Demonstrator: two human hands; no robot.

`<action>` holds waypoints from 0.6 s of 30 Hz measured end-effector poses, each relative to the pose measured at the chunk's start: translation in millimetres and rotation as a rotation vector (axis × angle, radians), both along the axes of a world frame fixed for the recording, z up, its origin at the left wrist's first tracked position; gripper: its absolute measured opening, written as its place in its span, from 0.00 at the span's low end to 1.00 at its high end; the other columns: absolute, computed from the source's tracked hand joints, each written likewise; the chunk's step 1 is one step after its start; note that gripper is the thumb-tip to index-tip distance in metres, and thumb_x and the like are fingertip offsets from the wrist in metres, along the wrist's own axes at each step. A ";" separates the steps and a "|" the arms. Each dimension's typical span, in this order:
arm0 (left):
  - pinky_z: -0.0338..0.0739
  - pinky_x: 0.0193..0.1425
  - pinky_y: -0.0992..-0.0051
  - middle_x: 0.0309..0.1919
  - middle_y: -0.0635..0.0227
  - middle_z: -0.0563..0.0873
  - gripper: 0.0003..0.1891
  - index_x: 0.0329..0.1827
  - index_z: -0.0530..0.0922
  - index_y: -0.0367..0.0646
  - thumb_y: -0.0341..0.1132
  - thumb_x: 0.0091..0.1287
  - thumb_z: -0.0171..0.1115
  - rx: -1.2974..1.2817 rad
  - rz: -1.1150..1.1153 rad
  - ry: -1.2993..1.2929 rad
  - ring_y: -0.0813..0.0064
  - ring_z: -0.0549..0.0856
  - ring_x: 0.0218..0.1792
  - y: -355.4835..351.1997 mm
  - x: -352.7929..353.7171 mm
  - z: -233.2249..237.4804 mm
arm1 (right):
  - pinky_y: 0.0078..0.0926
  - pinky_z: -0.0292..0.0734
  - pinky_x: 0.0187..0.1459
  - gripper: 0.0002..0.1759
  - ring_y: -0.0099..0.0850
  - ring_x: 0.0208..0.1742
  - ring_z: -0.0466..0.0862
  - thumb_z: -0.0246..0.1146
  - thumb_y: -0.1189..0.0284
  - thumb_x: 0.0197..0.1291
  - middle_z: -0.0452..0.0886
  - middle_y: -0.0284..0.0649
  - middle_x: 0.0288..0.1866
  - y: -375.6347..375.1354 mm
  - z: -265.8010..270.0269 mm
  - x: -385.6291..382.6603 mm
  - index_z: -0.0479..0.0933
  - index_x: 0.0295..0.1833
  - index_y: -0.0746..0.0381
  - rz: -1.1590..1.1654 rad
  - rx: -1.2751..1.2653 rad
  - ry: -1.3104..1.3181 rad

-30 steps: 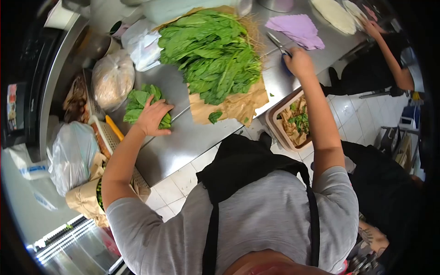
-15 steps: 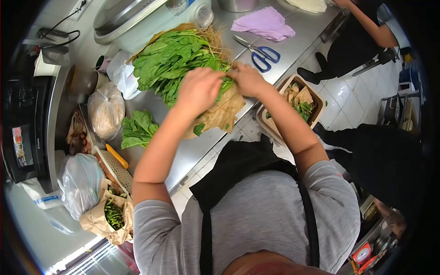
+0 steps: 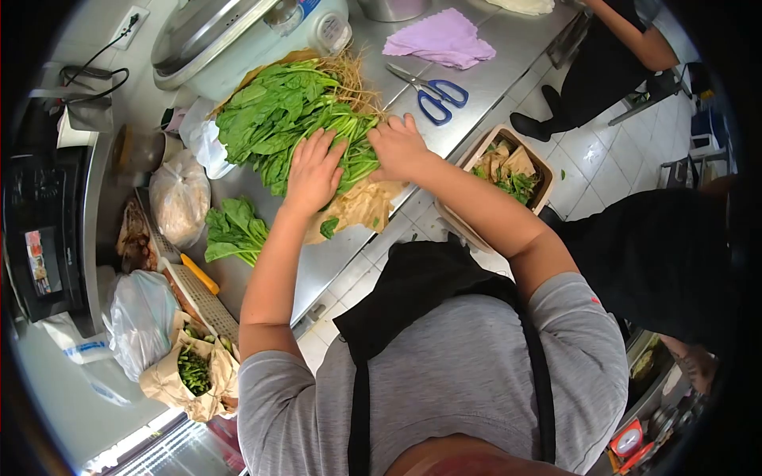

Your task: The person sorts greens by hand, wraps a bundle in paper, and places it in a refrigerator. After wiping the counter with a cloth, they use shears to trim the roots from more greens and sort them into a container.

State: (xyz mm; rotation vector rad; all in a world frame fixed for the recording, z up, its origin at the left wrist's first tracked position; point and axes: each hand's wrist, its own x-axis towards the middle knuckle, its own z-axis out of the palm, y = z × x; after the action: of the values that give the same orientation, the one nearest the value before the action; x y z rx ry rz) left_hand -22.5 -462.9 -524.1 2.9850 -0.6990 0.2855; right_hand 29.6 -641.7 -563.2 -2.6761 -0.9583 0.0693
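A big heap of leafy greens with roots (image 3: pixel 274 119) lies on brown paper (image 3: pixel 367 205) on the steel counter (image 3: pixel 278 262). My left hand (image 3: pixel 313 170) rests flat on the stems of the heap, fingers spread. My right hand (image 3: pixel 397 147) grips the stem end of the same greens right beside it. A smaller bunch of cut greens (image 3: pixel 232 230) lies apart on the counter to the left. Blue-handled scissors (image 3: pixel 432 87) lie just beyond my right hand.
A lilac cloth (image 3: pixel 444 40) and a rice cooker (image 3: pixel 238 36) sit at the back. A tan bin of scraps (image 3: pixel 508 170) stands on the floor. Tied plastic bags (image 3: pixel 178 198), a paper bag of green beans (image 3: pixel 190 369) and a white basket (image 3: pixel 202 293) crowd the left. Another person (image 3: pixel 635 47) works far right.
One second ago my left hand lay on the small bunch and my right hand set down the scissors; both have since come to the big heap and now press lower on its stems.
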 end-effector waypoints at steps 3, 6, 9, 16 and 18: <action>0.52 0.63 0.59 0.56 0.61 0.67 0.19 0.51 0.73 0.49 0.38 0.55 0.55 -0.021 0.002 0.017 0.59 0.62 0.60 2.0 0.4 0.0 | 0.38 0.53 0.53 0.19 0.36 0.51 0.66 0.60 0.61 0.43 0.73 0.41 0.46 20.7 12.9 -2.5 0.75 0.41 0.60 0.031 -0.279 0.041; 0.50 0.64 0.58 0.58 0.59 0.65 0.18 0.53 0.73 0.53 0.42 0.58 0.51 -0.017 0.028 0.068 0.58 0.60 0.61 1.8 3.9 3.0 | 0.36 0.53 0.51 0.18 0.34 0.51 0.66 0.57 0.61 0.47 0.77 0.36 0.41 36.3 6.2 -11.7 0.78 0.42 0.58 0.081 -0.498 -0.185; 0.50 0.64 0.59 0.58 0.59 0.65 0.17 0.52 0.74 0.57 0.43 0.59 0.50 0.060 0.023 0.046 0.58 0.60 0.61 7.7 15.6 4.7 | 0.35 0.53 0.50 0.15 0.32 0.49 0.69 0.55 0.64 0.48 0.78 0.35 0.37 27.6 15.5 -17.1 0.79 0.39 0.58 0.195 -0.520 -0.210; 0.54 0.63 0.59 0.57 0.62 0.66 0.18 0.51 0.74 0.57 0.41 0.55 0.55 0.116 -0.028 -0.063 0.62 0.62 0.60 21.1 16.0 -2.8 | 0.39 0.58 0.49 0.17 0.32 0.47 0.71 0.63 0.66 0.39 0.77 0.33 0.37 -43.9 104.7 18.0 0.76 0.40 0.53 0.292 -0.369 0.086; 0.54 0.62 0.59 0.58 0.63 0.66 0.19 0.51 0.74 0.57 0.41 0.54 0.56 0.092 -0.004 -0.099 0.63 0.63 0.60 15.6 10.6 -12.9 | 0.39 0.60 0.50 0.14 0.33 0.47 0.72 0.60 0.70 0.42 0.76 0.33 0.40 -62.1 115.0 26.0 0.76 0.40 0.53 0.277 -0.331 -0.097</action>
State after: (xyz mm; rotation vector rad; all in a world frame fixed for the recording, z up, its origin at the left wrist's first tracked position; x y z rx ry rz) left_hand -11.9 -447.3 -536.9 3.0741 -0.7475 0.4141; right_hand 55.6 -703.9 -448.2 -2.8388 -1.4593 0.1721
